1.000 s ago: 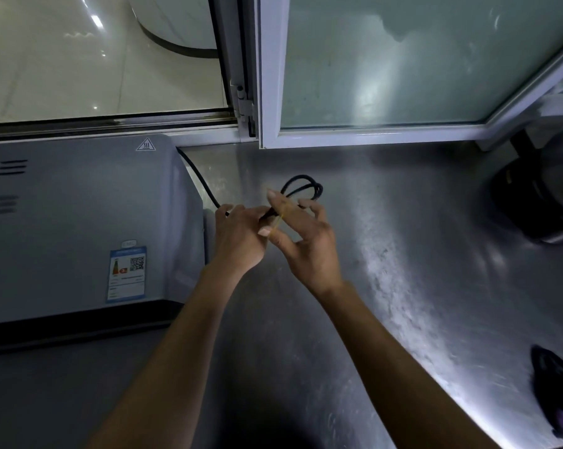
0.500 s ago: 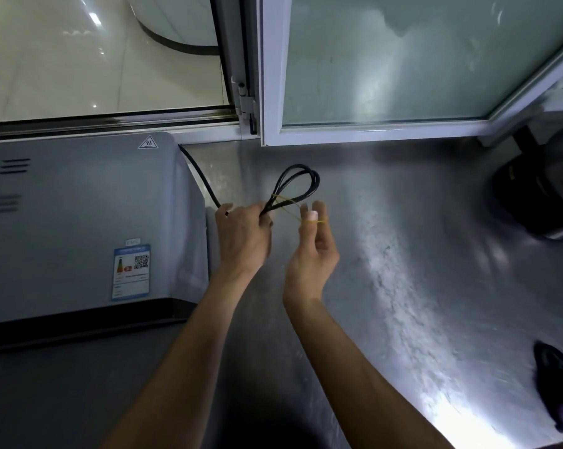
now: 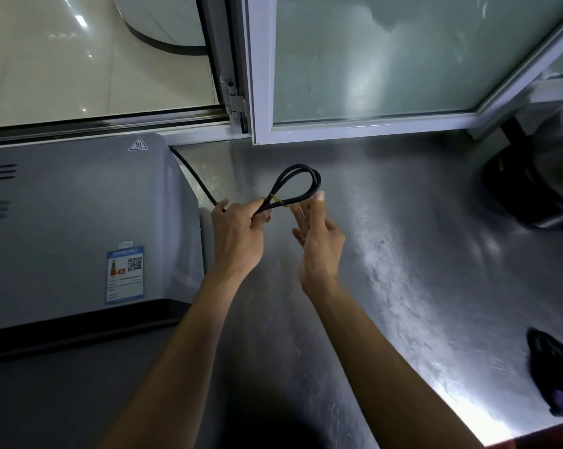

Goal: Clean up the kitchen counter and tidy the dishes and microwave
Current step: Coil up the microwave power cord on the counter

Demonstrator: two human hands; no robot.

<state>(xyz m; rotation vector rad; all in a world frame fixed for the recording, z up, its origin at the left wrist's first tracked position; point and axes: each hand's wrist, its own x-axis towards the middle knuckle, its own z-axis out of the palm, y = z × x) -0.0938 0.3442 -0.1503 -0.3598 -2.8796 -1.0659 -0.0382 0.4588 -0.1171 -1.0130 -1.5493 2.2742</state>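
The black cord is in the air above the shiny metal counter, just to the right of the gray microwave. It is folded into a long loop. The round end of the loop points up and to the right, toward the window frame. The pinched end points down and to the left. From there one single piece of cord runs up and left and goes behind the back corner of the microwave, where it is hidden.

The left hand has its fingers curled tight around the pinched end of the loop. A thin yellow rubber band goes around the cord just past those fingers. The band stretches to the right to the right hand. That hand is held up with its fingers mostly straight, and the band is hooked on its fingertips. It is hard to see which fingers hold the band.

A dark pot sits at the far right and is cut off by the edge. A dark cloth with a purple bit lies at the lower right, and it is cut off too. The microwave's left side is also out of view.
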